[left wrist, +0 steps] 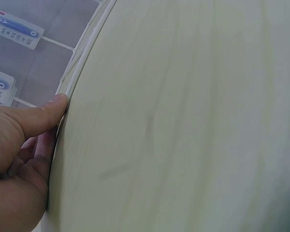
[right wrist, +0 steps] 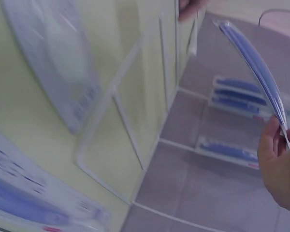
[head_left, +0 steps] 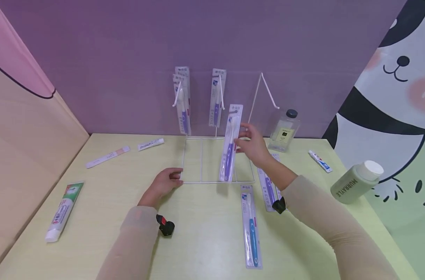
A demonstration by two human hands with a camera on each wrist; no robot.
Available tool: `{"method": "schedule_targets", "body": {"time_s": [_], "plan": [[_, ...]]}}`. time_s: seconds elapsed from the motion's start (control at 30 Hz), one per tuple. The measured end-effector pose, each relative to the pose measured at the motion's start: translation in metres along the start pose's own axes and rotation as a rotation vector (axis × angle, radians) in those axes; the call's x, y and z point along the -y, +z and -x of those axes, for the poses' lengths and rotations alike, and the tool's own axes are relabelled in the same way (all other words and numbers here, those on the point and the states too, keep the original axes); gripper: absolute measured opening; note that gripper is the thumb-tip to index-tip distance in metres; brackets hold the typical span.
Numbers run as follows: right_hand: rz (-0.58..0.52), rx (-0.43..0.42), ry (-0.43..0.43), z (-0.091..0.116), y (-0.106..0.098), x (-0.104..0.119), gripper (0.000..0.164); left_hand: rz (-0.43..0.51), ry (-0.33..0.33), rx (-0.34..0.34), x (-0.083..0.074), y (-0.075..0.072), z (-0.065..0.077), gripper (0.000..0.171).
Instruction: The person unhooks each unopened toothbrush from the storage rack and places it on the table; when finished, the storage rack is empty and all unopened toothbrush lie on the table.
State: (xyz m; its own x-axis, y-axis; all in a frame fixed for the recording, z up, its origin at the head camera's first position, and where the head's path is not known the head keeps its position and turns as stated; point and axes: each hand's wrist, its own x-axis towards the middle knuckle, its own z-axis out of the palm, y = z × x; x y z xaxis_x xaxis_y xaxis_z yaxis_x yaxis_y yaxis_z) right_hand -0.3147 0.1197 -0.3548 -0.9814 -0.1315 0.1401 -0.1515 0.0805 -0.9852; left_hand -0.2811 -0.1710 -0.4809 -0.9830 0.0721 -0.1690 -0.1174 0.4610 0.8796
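Observation:
My right hand (head_left: pixel 253 146) pinches a packaged purple toothbrush (head_left: pixel 229 144) by its edge, holding it upright above the base of a white wire display rack (head_left: pixel 202 182). In the right wrist view, the same toothbrush pack (right wrist: pixel 253 60) appears edge-on between thumb and fingers. With thumb and fingers, my left hand (left wrist: pixel 24 150) holds the rack's base frame at its front left corner. Packaged toothbrushes (head_left: pixel 182 105) hang on the left hook, one behind another. On the middle hook hangs another toothbrush pack (head_left: pixel 217 99). The right hook (head_left: pixel 270 91) carries nothing.
A blue toothbrush pack (head_left: pixel 251 229) and purple packs (head_left: pixel 268 190) lie in front of the rack, partly under my right arm. Right stand a clear bottle (head_left: pixel 284 132), a small tube (head_left: pixel 320 161) and a green bottle (head_left: pixel 354 184). Left lie a toothpaste tube (head_left: pixel 63 212) and two slim items.

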Motion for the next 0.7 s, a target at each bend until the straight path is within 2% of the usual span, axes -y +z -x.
{"method": "schedule_targets", "body": {"time_s": [0.2, 0.4, 0.53, 0.7], "plan": [[-0.004, 0.119, 0.252, 0.054, 0.001, -0.033, 0.059, -0.020, 0.004, 0.007, -0.001, 0.000, 0.000, 0.047], [0.023, 0.242, 0.357, 0.100, 0.007, -0.060, 0.064, -0.022, 0.000, 0.023, -0.002, 0.000, 0.000, 0.047], [0.046, 0.322, 0.415, 0.118, 0.009, -0.071, 0.066, -0.029, -0.006, 0.018, -0.002, 0.000, 0.001, 0.047], [0.127, 0.351, 0.479, 0.124, 0.011, -0.074, 0.065, -0.015, -0.007, 0.008, -0.001, 0.000, 0.000, 0.047]]}}
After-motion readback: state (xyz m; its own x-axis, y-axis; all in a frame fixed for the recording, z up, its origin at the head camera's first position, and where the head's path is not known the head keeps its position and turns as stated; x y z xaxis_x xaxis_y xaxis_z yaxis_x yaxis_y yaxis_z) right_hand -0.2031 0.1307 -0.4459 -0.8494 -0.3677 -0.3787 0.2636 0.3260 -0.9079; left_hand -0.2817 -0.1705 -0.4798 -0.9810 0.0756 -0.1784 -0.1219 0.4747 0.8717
